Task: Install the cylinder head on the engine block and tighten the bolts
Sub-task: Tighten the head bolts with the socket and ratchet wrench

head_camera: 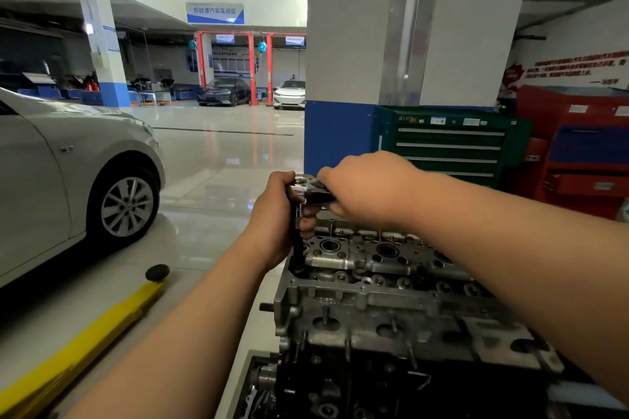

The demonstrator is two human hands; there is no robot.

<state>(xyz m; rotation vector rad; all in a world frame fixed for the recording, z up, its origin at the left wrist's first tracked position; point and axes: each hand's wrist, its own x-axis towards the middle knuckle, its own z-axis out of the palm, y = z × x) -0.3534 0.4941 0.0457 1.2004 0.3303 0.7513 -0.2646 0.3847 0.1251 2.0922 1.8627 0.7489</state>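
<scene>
A grey cylinder head [374, 299] sits on the dark engine block [340, 384] at lower centre. A ratchet wrench [308, 189] stands over the head's far left corner, its black extension [298, 248] reaching down into a bolt hole. My left hand [277, 218] grips the extension just under the ratchet head. My right hand [367, 187] is curled round the ratchet's handle, which runs to the right and is mostly hidden by the hand.
A silver car [68, 173] stands at the left, with a yellow lift arm [85, 343] and its black pad on the floor beside the engine. Behind the engine are a green tool cabinet [449, 146], a red tool cabinet [578, 146] and a white-and-blue pillar [357, 44].
</scene>
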